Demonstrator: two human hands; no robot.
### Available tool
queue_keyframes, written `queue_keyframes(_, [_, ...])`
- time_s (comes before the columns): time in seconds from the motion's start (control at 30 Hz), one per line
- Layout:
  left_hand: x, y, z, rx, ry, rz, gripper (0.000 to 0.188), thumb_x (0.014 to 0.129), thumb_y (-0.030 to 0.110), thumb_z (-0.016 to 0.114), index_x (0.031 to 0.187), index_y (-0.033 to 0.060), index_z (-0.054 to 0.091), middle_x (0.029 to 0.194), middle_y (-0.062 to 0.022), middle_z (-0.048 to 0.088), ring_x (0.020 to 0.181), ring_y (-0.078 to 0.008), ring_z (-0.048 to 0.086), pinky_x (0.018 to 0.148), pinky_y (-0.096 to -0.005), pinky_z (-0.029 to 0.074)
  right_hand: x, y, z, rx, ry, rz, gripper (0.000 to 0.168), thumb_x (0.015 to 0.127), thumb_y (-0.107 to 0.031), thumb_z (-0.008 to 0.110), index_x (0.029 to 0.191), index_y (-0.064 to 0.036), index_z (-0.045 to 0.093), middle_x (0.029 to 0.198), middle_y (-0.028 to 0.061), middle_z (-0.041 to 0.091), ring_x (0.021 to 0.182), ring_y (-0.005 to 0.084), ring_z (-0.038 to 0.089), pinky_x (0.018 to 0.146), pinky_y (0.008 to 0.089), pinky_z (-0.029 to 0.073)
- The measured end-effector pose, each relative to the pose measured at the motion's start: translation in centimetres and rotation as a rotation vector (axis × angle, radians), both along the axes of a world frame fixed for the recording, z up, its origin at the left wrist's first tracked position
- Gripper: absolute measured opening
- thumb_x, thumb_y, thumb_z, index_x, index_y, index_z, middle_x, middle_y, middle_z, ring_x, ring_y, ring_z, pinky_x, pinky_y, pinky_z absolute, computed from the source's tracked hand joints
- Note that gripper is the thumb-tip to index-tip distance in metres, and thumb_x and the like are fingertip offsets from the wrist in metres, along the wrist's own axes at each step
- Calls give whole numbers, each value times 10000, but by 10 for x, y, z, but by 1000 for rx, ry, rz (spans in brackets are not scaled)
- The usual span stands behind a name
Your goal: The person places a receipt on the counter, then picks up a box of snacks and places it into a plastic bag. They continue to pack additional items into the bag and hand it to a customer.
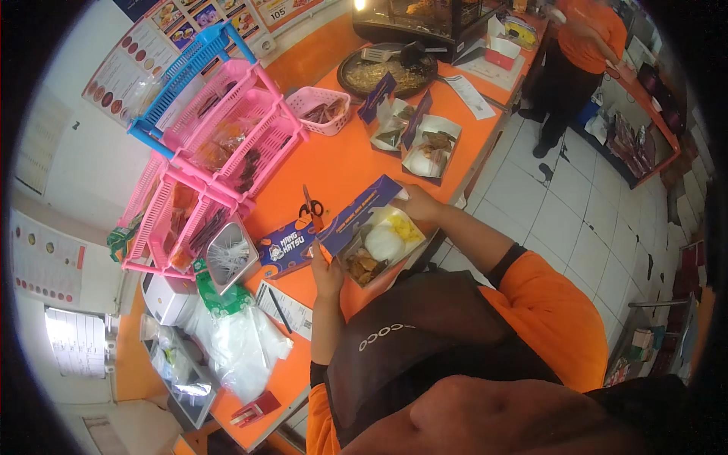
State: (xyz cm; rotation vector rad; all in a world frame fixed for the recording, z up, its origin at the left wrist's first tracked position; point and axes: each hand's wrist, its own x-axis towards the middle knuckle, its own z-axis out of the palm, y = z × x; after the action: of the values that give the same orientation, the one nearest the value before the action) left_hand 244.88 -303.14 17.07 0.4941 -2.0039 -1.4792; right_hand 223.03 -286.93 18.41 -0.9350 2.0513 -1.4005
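My left hand (327, 276) grips the left end of an open paper meal box (406, 257). At the other end, my right hand (420, 203) holds the box near its raised purple lid (364, 213). Inside the box are a white mound of rice (385, 243), yellow pieces that look like egg (405, 228) and browned pieces of food (365, 267). A closed purple box (286, 248) bearing writing lies left of my left hand. Black-handled scissors (311, 209) rest just beyond it.
Two more open meal boxes (430, 152) (389, 128) stand farther along the orange counter (335, 156). Pink tiered baskets (227, 133), a metal container of plastic utensils (232, 253) and plastic bags (244, 347) line the left. A round pan (387, 71) lies beyond. A person (586, 51) stands upper right.
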Motion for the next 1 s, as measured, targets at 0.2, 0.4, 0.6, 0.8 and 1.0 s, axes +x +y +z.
queue_keyframes(0.2, [23,0,-9,-312,-168,-1,602,738,-29,656,1288,-3,412,1201,-175,552,1128,-273,531,920,-334,431,-28,26,-5,145,397,495,570,690,-10,706,1222,-49,508,1242,115,545,1147,272,513,991,347,381])
queue_keyframes(0.4, [44,11,-20,-92,-158,-292,780,691,-26,729,1366,37,345,1475,-177,221,1305,-269,346,1045,-344,340,-2,44,-36,11,-240,443,551,691,-51,727,1201,-77,520,1160,99,575,1115,227,534,932,341,434])
queue_keyframes(0.6, [41,17,-19,143,-154,-43,618,704,-37,680,1276,46,461,1356,-178,426,1212,-230,467,979,-334,408,11,35,-28,-136,194,265,415,770,-110,704,1152,-73,546,1076,66,611,1014,169,579,893,308,446])
queue_keyframes(0.8, [19,28,-2,-273,-240,319,443,675,42,651,1109,-6,577,834,-179,651,755,-316,656,674,-371,514,19,6,-63,-169,156,-30,585,749,-216,686,1243,3,464,1193,179,550,1107,314,530,952,384,402])
queue_keyframes(1.0, [33,3,-4,-452,-122,47,479,688,27,668,1158,46,576,1021,-171,634,911,-311,638,736,-342,522,-11,29,-48,-151,290,315,573,659,-120,757,1185,-71,535,1186,112,561,1114,250,531,947,368,412])
